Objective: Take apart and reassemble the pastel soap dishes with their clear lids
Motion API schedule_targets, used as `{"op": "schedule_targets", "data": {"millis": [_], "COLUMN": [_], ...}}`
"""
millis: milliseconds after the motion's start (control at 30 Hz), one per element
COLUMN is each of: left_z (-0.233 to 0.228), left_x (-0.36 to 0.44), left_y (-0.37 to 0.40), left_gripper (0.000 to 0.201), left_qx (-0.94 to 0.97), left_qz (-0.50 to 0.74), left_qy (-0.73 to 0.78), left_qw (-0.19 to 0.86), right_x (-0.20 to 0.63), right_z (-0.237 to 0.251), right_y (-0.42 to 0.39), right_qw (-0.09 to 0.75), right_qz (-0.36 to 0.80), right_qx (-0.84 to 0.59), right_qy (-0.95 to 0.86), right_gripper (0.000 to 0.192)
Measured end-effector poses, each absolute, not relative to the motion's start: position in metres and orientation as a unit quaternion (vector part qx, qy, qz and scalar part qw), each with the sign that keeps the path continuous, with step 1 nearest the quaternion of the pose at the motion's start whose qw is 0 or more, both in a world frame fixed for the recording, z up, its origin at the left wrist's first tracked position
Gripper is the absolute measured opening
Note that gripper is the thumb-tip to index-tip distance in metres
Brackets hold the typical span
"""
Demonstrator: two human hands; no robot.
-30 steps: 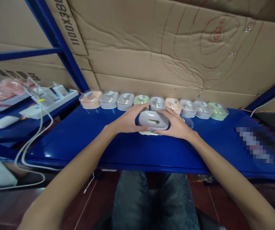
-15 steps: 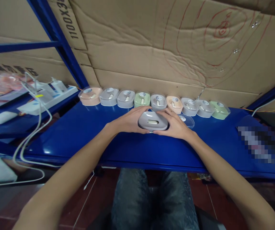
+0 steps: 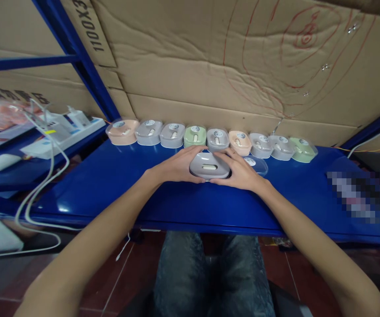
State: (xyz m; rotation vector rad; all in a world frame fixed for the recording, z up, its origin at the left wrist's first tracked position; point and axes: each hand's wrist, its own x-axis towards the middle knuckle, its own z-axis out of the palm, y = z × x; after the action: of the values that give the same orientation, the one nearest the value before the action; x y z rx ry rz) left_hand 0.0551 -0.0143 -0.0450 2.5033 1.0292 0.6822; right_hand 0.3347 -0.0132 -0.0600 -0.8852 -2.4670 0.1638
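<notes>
Head view shows both hands closed around one grey case resting on the blue shelf. The left hand wraps the case's left end, fingers curled over the far edge and thumb along the near side; the right hand mirrors it on the right end. Both grips are snug on the case, palms low against the shelf, and the cream slot in the case's top shows between the thumbs.

Just beyond the fingertips runs a row of similar cases in peach, grey and green, each under a clear cover, lined up against the cardboard wall. Just right of the right hand, touching or nearly touching its knuckles, lies a loose clear lid flat on the shelf. Well off to the left of the grip sit a white power strip and trailing white cables.

By the look of it, the step in hand is pressing or seating the grey case's parts together, with the case still uncovered. The next move seems to call for freeing the right hand to take the clear lid while the left steadies the case, then setting the lid square over it.
</notes>
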Motion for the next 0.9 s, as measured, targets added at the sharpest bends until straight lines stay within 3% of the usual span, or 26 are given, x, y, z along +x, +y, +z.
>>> {"op": "schedule_targets", "data": {"millis": [333, 900], "left_z": [-0.0482, -0.0550], "left_x": [0.0549, 0.0526], "left_y": [-0.0109, -0.0078], "left_gripper": [0.108, 0.115], "left_qx": [0.872, 0.878], "left_qz": [0.255, 0.245], "left_qy": [0.367, 0.356], "left_qw": [0.199, 0.208], "right_x": [0.3351, 0.3354], "right_z": [-0.0652, -0.0652], "right_y": [-0.0090, -0.0164], "right_qw": [0.275, 0.199], "right_qz": [0.121, 0.094], "right_qx": [-0.308, -0.311], "right_qy": [-0.903, -0.925], "right_gripper": [0.088, 0.083]}}
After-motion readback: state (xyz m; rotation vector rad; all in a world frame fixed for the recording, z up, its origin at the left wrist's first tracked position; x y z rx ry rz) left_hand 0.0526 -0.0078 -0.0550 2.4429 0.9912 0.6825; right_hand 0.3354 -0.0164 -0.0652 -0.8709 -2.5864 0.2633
